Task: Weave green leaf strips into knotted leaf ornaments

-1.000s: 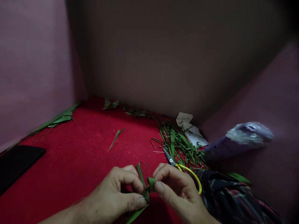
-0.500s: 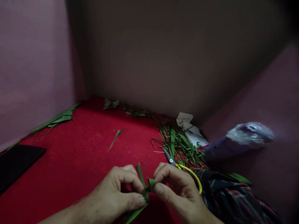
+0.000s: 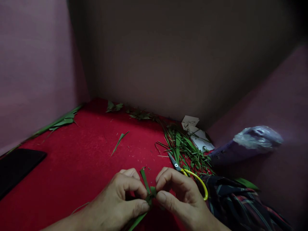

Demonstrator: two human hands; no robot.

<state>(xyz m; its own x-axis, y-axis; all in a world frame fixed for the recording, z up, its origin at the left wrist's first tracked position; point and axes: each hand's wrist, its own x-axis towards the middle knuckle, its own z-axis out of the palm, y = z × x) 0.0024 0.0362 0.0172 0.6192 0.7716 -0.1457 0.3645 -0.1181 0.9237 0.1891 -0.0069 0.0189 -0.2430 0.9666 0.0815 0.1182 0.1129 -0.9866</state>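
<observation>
Between my two hands is a narrow green leaf strip [image 3: 144,179], folded or knotted at its middle. One end points up and away, while another runs down toward me. My left hand [image 3: 125,195] pinches the folded part between thumb and fingers. From the other side, my right hand [image 3: 179,192] has thumb and index finger closed at a short loop of the strip. Just beyond the right hand lie scissors [image 3: 176,165] with yellow handles, partly hidden by that hand. The fold's underside is hidden by my fingers.
Cut green leaf scraps [image 3: 190,149] are heaped right of centre beside white cards [image 3: 199,138]. A purple plastic-wrapped roll [image 3: 243,146] leans at the right, above plaid cloth [image 3: 240,199]. A dark flat object [image 3: 21,166] lies left on the red floor covering [image 3: 91,154]. Walls enclose the space.
My right thumb and index finger have moved slightly left, closer to my left hand. The strip's loop now sits tighter against the fold. My left hand stays nearly in place.
</observation>
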